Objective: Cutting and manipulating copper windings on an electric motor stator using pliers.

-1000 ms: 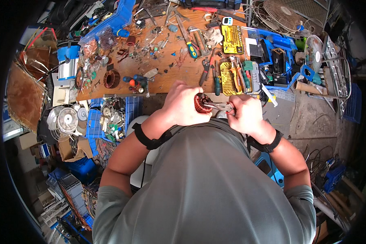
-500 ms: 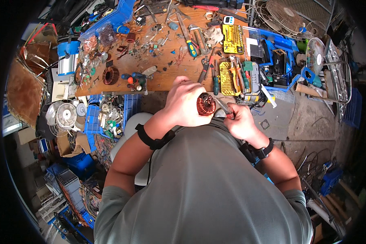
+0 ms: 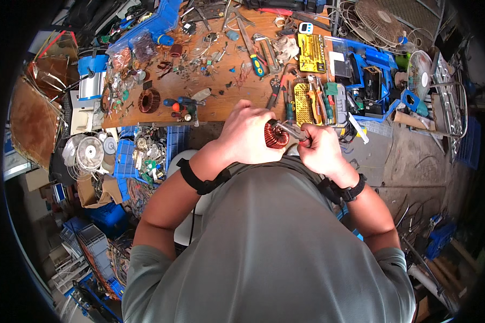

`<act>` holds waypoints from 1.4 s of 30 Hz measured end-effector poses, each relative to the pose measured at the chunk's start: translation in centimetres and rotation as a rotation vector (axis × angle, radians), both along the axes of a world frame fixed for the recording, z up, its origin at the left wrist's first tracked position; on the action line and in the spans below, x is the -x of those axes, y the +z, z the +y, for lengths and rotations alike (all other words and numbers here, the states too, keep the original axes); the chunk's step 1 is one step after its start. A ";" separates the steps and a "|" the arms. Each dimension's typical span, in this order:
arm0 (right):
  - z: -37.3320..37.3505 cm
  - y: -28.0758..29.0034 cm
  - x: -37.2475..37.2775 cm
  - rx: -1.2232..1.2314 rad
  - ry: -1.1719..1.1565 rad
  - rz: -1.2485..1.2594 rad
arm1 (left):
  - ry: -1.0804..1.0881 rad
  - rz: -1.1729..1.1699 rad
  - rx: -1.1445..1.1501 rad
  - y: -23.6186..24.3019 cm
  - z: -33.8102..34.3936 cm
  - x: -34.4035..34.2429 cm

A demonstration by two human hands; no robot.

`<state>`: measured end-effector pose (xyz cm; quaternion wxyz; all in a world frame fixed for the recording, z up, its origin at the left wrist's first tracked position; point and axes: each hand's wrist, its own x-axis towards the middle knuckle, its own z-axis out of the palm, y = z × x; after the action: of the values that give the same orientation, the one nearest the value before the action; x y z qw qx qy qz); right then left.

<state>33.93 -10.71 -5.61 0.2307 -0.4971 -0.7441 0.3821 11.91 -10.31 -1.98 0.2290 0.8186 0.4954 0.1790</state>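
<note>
My left hand (image 3: 248, 132) is wrapped round a copper-wound motor part (image 3: 276, 137), which looks like a ring of coils with a dark centre. In my right hand (image 3: 321, 148) is a pair of pliers (image 3: 291, 130) with red on the handle. The metal jaws point left and reach the top of the copper coils; whether they grip a wire is too small to tell. Both hands are close together in front of my body, just off the table's near edge. My left fingers hide the far side of the motor part.
On the wooden table (image 3: 221, 102) lie loose scraps, a copper coil ring (image 3: 149, 100), screwdrivers (image 3: 184, 101), a saw (image 3: 251, 54) and a yellow bit set (image 3: 311, 53). A tool case (image 3: 337, 102) sits right of my hands. Blue crates of parts (image 3: 125, 159) stand lower left.
The pliers have shifted so their jaws lie over the top of the coils, where before they sat at its right side. The motor part has tilted, showing more of its windings.
</note>
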 end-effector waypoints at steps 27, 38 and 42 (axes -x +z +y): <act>-0.7 -1.2 -0.2 -0.218 0.013 -0.026 | 0.058 -0.022 -0.324 1.7 -0.3 2.8; -2.5 0.1 0.3 0.194 0.001 -0.056 | 0.029 0.035 -0.339 1.4 -0.3 2.8; -2.7 0.7 0.3 -0.197 -0.080 -0.086 | 0.059 0.010 -0.279 1.2 -0.7 2.4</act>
<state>33.60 -13.45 -4.93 0.2611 -0.5172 -0.7669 0.2761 9.48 -10.99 -0.74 0.1052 0.8285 0.4906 0.2487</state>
